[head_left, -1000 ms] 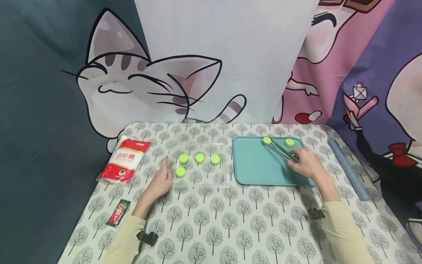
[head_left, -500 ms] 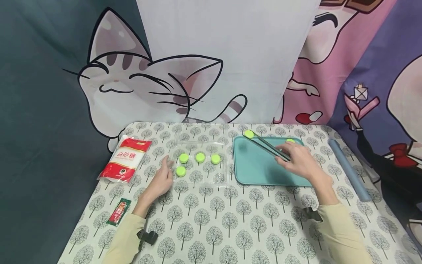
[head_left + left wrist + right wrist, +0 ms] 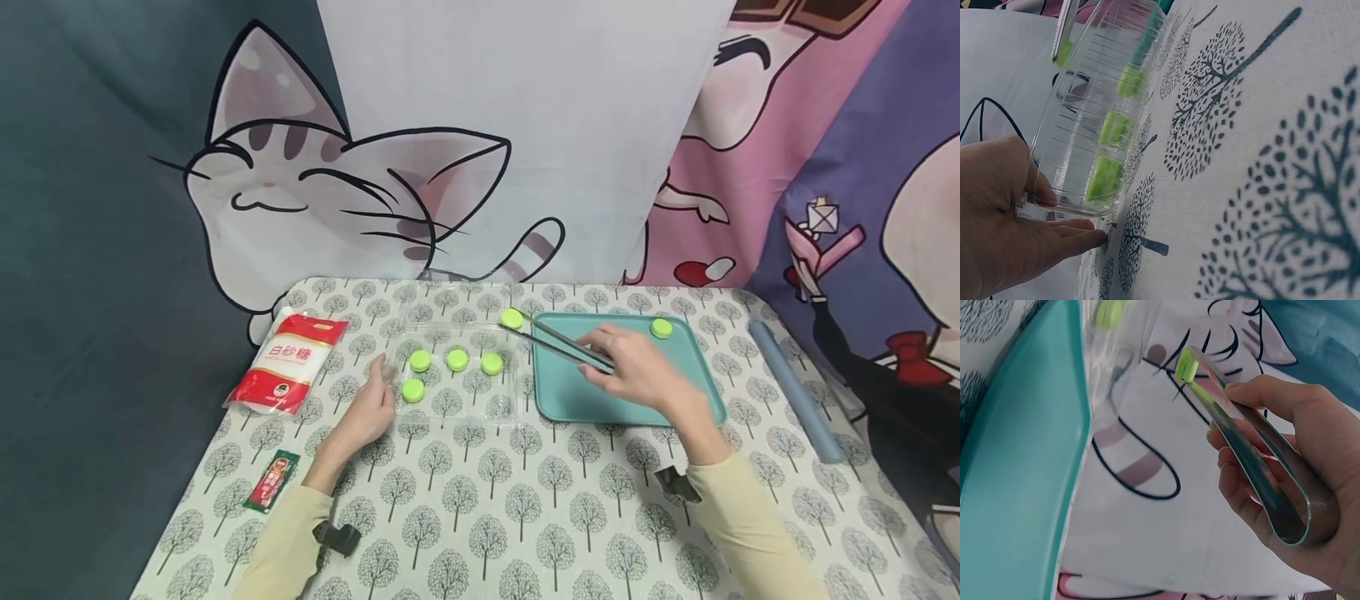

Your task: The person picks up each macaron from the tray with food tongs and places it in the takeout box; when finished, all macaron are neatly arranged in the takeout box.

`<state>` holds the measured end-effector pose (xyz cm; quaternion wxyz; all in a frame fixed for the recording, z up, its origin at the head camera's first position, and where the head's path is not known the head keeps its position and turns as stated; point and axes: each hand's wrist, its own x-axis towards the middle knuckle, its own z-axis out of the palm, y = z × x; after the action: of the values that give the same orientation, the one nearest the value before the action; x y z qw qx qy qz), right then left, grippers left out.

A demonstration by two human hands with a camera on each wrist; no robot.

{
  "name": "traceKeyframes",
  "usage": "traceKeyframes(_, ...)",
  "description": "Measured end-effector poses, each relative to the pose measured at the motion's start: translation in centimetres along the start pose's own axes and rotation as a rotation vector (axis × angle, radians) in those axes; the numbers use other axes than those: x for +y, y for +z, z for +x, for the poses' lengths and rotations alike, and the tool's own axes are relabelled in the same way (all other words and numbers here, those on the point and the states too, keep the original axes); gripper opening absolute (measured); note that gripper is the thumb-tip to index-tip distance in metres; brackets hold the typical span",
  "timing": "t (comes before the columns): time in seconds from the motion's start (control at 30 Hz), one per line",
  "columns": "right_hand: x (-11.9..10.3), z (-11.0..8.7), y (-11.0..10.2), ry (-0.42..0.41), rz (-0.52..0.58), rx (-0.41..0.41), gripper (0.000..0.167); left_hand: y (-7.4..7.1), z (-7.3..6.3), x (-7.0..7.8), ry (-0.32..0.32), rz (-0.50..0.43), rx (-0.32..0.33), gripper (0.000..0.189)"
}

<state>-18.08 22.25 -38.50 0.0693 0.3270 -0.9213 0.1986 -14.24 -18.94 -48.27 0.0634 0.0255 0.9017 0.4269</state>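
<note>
In the head view my right hand (image 3: 637, 367) holds metal tongs (image 3: 558, 340), whose tips pinch a green macaron (image 3: 512, 318) above the back right of the clear plastic box (image 3: 465, 417). The right wrist view shows thumb and fingers round the tongs (image 3: 1260, 456), with the macaron (image 3: 1186, 365) upright between the tips. My left hand (image 3: 367, 408) is at the box's left side. In the left wrist view, that hand (image 3: 1010, 206) pinches the box wall, thumb over the rim and fingers outside. Several green macarons (image 3: 457, 360) sit in the box.
Right of the box lies a teal tray (image 3: 622, 400) with one green macaron (image 3: 661, 327) at its back right. A red and white sugar bag (image 3: 288, 362) and a small green and red packet (image 3: 272, 481) lie at left. A blue-grey roll (image 3: 795, 387) lies far right.
My right hand has carried the macaron in the tongs leftward, from over the tray's back edge to the box. The left hand has stayed at the box's left side.
</note>
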Motion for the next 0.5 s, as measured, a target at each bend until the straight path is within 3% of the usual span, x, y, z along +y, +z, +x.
traceKeyframes(0.5,-2.6,1.9,1.9,-0.094,0.056,-0.085,0.033,0.0,-0.1,0.0,-0.003,-0.008,-0.003,0.067)
